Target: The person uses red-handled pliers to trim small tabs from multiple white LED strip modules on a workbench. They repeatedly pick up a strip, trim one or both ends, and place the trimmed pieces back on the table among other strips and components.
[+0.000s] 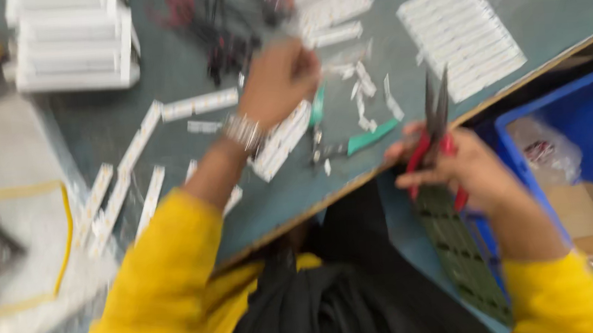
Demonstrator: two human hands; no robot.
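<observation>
My left hand [279,83] stretched out, fingers curled over white strips [282,141] (grasp too blurred to tell), right hand [455,168] clenching red-handled pliers [436,117], tips upward.

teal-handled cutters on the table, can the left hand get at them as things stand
Probably yes: the left hand hovers just above the teal-handled cutters, with only loose white strip pieces lying between, nothing covering them.

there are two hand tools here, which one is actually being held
The red-handled pliers, gripped in the right hand at the table edge, jaws pointing up. The teal-handled tool lies on the table, no hand on it.
</observation>
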